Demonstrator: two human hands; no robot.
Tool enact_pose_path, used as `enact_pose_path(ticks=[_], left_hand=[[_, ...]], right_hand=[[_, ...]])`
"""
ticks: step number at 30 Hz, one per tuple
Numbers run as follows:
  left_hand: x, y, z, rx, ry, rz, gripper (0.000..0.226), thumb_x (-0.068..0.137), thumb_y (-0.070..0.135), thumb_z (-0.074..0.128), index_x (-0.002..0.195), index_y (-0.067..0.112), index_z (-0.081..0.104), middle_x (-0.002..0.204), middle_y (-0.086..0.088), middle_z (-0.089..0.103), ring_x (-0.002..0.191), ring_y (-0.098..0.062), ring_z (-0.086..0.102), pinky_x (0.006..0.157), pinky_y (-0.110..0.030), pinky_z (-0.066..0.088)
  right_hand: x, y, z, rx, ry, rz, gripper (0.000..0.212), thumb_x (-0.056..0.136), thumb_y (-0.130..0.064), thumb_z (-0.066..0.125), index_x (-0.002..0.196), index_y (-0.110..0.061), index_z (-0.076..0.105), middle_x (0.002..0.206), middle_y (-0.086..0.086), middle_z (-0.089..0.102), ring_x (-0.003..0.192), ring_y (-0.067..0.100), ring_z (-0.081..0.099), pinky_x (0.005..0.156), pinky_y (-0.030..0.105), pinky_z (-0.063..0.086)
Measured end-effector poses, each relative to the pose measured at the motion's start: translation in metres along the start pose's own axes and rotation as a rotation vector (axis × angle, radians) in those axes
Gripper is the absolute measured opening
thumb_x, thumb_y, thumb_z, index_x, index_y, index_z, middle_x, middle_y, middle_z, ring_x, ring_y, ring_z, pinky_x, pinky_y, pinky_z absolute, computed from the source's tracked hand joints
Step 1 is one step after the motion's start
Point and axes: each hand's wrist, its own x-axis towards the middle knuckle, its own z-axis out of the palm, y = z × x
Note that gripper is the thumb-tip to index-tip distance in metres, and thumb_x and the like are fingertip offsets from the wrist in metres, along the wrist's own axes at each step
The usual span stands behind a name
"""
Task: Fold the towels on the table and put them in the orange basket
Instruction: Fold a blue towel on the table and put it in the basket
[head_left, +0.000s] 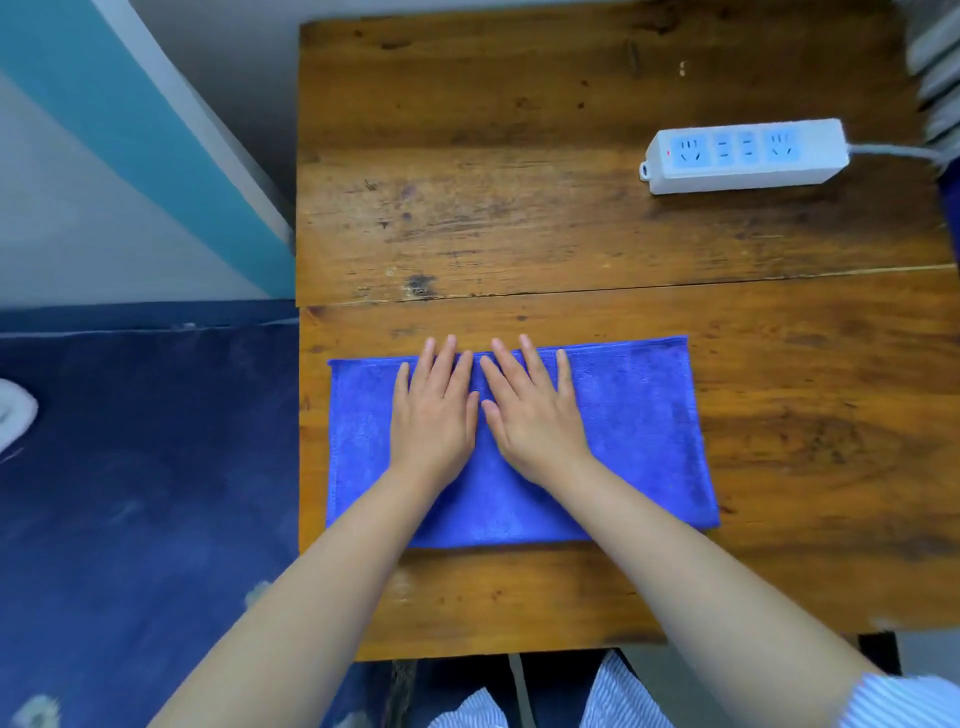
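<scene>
Blue towel (639, 431) lies flat on wooden table (519, 182), folded into a wide rectangle, long side running left-right, set toward the table's near edge and closer to its left edge than its right. Both hands flat on the towel, palms down, fingers straight and spread, grasping nothing, just pressing the cloth. Left hand (434, 415) sits on the towel's left-centre; right hand (535, 415) just beside it at centre, thumbs nearly touching. Fingertips of both hands reach the towel's far edge, some a little past it onto the wood. Right third of the towel uncovered, near edge uncovered too between the forearms. Bare forearms cross the towel's near edge and the table's near edge. White power strip (748, 156) with pale blue sockets on the table, well beyond the towel toward the far right corner, grey cable running off the right edge; small red light at its left end. Striped sleeve (904, 701) visible at the right arm, below the table's near edge. Dark blue floor (130, 493) left of the table. Orange basket not in view. Frame slightly blurred at edges.
</scene>
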Motion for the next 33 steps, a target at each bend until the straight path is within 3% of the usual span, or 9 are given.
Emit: enact_pose_path(ticks=[2,7,10,16,19,21,27,30,33], left_hand=[[0.000,-0.011,0.013,0.072,-0.032,-0.030,0.053,0.097,0.036,0.035,0.146,0.021,0.022,0.156,-0.002,0.013,0.145,-0.021,0.006,0.115,-0.039,0.000],[-0.008,-0.043,0.008,0.095,0.005,-0.167,0.065,0.086,0.054,0.025,0.144,0.025,0.028,0.155,-0.005,0.020,0.145,-0.027,0.010,0.115,-0.044,0.003],[-0.013,-0.059,0.004,0.112,0.014,-0.238,0.067,0.086,0.052,0.026,0.145,0.020,0.026,0.155,-0.007,0.017,0.145,-0.027,0.009,0.114,-0.048,0.007],[-0.022,-0.055,-0.006,0.148,0.051,-0.346,0.068,0.095,0.039,0.037,0.147,0.006,0.009,0.157,-0.009,0.005,0.145,-0.028,-0.001,0.114,-0.050,0.001],[-0.042,-0.017,0.004,0.114,0.042,-0.196,0.067,0.094,0.035,0.043,0.146,0.004,0.015,0.156,-0.011,0.010,0.145,-0.029,0.004,0.114,-0.049,0.001],[-0.055,0.001,0.017,0.089,-0.012,-0.155,0.065,0.094,0.034,0.044,0.146,0.007,0.015,0.156,-0.009,0.010,0.145,-0.029,0.005,0.115,-0.049,0.002],[-0.093,-0.022,0.031,0.066,-0.015,-0.294,0.056,0.092,0.039,0.037,0.142,0.015,0.033,0.154,-0.012,0.019,0.143,-0.031,0.014,0.114,-0.049,0.009],[-0.102,-0.032,0.029,0.074,-0.001,-0.287,0.059,0.087,0.038,0.032,0.141,0.013,0.036,0.153,-0.014,0.022,0.143,-0.033,0.017,0.114,-0.049,0.010],[-0.104,-0.034,0.029,0.085,-0.012,-0.280,0.056,0.092,0.037,0.036,0.143,0.014,0.032,0.154,-0.013,0.019,0.144,-0.031,0.013,0.115,-0.047,0.007]], right_hand=[[-0.002,0.008,0.006,-0.064,0.014,-0.029,0.048,0.093,-0.032,0.040,0.140,-0.019,0.036,0.149,-0.001,0.032,0.139,0.028,0.027,0.112,0.055,0.014],[-0.011,0.059,0.004,-0.001,0.018,0.155,0.054,0.093,-0.037,0.038,0.142,-0.019,0.029,0.153,0.002,0.024,0.143,0.029,0.015,0.115,0.047,0.002],[-0.021,0.092,-0.004,-0.015,0.055,0.307,0.061,0.087,-0.040,0.027,0.143,-0.017,0.028,0.154,0.003,0.021,0.143,0.027,0.012,0.114,0.046,0.002],[-0.036,0.104,-0.016,0.033,0.103,0.517,0.056,0.096,-0.030,0.035,0.146,-0.012,0.017,0.156,0.011,0.005,0.144,0.031,-0.002,0.112,0.055,-0.004],[-0.044,0.048,-0.011,0.090,0.159,0.368,0.057,0.090,-0.028,0.039,0.143,-0.008,0.027,0.154,0.015,0.015,0.142,0.035,0.009,0.109,0.060,-0.001],[-0.053,0.007,-0.001,0.077,0.132,0.222,0.056,0.083,-0.027,0.046,0.136,-0.008,0.041,0.147,0.016,0.032,0.137,0.038,0.026,0.106,0.064,0.012],[-0.092,0.000,0.030,-0.116,0.042,0.104,0.055,0.069,-0.030,0.075,0.120,-0.015,0.061,0.130,0.008,0.057,0.118,0.033,0.054,0.090,0.061,0.041],[-0.101,0.023,0.029,-0.124,0.058,0.130,0.050,0.072,-0.025,0.066,0.120,-0.011,0.061,0.129,0.011,0.058,0.116,0.037,0.055,0.089,0.063,0.040],[-0.112,0.046,0.027,-0.040,0.048,0.241,0.051,0.080,-0.024,0.050,0.128,-0.008,0.052,0.138,0.015,0.047,0.126,0.041,0.043,0.102,0.060,0.029]])
